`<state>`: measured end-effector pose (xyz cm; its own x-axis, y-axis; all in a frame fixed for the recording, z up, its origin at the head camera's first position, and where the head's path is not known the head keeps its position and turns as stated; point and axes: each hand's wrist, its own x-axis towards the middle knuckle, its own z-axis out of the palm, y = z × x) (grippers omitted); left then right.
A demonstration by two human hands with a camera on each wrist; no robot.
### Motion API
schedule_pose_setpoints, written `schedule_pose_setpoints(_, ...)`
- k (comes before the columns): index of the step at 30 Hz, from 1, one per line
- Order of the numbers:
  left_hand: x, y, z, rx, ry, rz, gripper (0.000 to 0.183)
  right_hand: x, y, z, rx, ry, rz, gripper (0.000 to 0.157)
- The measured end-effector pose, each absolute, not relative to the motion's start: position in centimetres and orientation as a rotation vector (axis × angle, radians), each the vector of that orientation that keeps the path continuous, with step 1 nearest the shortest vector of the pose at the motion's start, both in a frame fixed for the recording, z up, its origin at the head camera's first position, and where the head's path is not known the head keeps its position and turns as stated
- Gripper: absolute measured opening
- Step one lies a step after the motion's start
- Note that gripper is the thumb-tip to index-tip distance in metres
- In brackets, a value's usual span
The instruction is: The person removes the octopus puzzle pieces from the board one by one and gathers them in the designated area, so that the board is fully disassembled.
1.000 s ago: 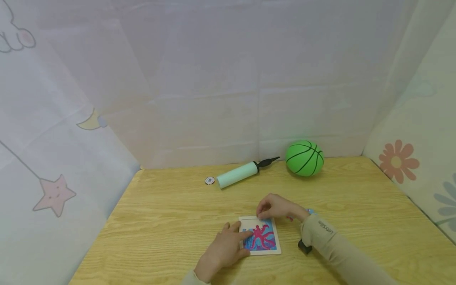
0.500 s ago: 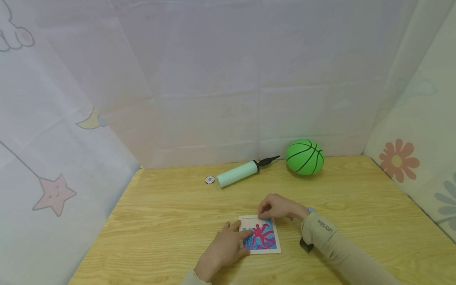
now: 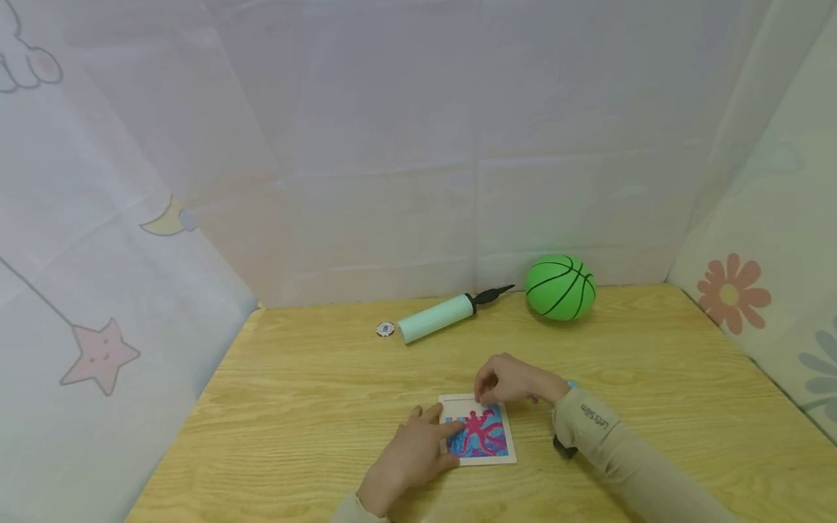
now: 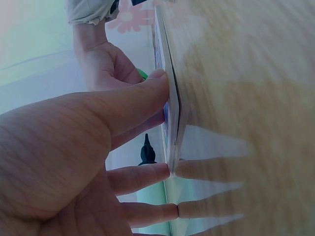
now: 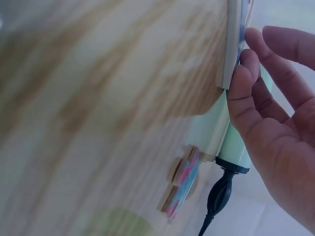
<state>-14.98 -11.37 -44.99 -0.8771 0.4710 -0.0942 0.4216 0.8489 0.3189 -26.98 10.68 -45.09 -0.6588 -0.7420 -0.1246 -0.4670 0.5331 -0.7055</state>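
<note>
A white-framed jigsaw puzzle [image 3: 482, 460] with a pink octopus on blue lies flat on the table. Pale backing shows across the upper left of its picture. My left hand [image 3: 413, 452] rests on the puzzle's left side, fingers spread, the index reaching onto the picture. In the left wrist view its thumb [image 4: 156, 81] presses the top face. My right hand [image 3: 506, 379] is bent over the upper right of the frame, fingertips right at the surface; I cannot tell whether it pinches a piece. Loose puzzle pieces [image 5: 182, 184] lie beside the right wrist, partly hidden by the forearm in the head view.
A mint-green hand pump [image 3: 437, 319] with a black nozzle lies toward the back of the wooden table [image 3: 294, 414]. A poker chip [image 3: 385, 329] is left of it, and a green ball [image 3: 560, 288] sits at the back right. Printed cloth hangs behind and at both sides.
My right hand has shifted very slightly rightward at the puzzle's upper edge, its forearm covering more of the loose pieces. The left hand stays in place.
</note>
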Motion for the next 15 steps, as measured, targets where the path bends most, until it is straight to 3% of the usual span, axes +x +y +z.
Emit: schedule_pose_setpoints(15, -15.06, -11.34, -45.19, 0.692, 2.859, 0.425, 0.05, -27.03, 10.58, -45.12, -1.008, 2.375, -0.871, 0.011)
